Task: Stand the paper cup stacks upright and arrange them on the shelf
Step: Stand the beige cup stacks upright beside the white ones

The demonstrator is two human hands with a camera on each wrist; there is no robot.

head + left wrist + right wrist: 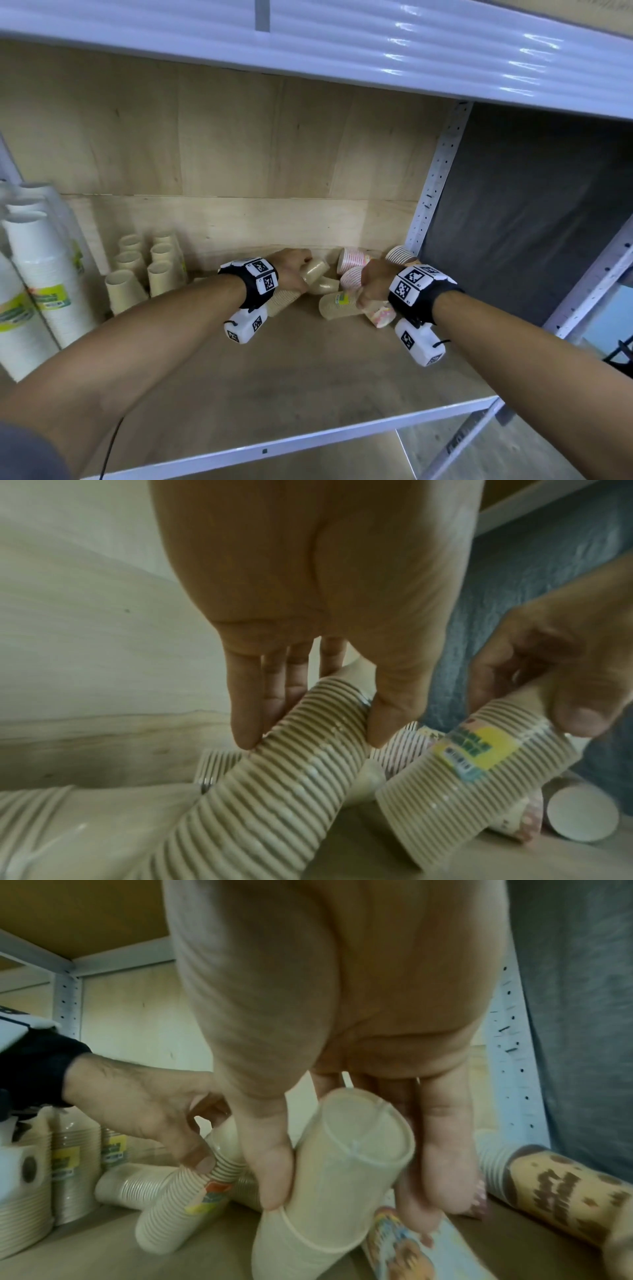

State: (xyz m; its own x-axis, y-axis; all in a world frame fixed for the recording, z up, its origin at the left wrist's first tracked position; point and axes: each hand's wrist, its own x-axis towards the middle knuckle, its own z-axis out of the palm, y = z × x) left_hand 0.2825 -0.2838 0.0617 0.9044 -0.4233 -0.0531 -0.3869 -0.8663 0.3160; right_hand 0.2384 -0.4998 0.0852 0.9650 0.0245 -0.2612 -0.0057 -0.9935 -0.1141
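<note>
At the rear right of the wooden shelf, a heap of fallen paper cup stacks is shown, beige ones mixed with pink-striped and patterned ones, all lying on their sides. One beige ribbed stack is gripped by the left hand, the thumb on one side and the fingers on the other; it is held tilted, its lower end among the fallen stacks. A second beige stack, carrying a yellow-green label, is gripped by the right hand between thumb and fingers near its closed base end, and it too is tilted. A brown-patterned stack is seen lying beside the perforated right upright. Against the back panel at the left, upright beige stacks are grouped in two short rows, well apart from the heap. Taller white stacks with green labels are seen at the far left edge. Both wrists are fitted with black bands carrying marker tiles.
</note>
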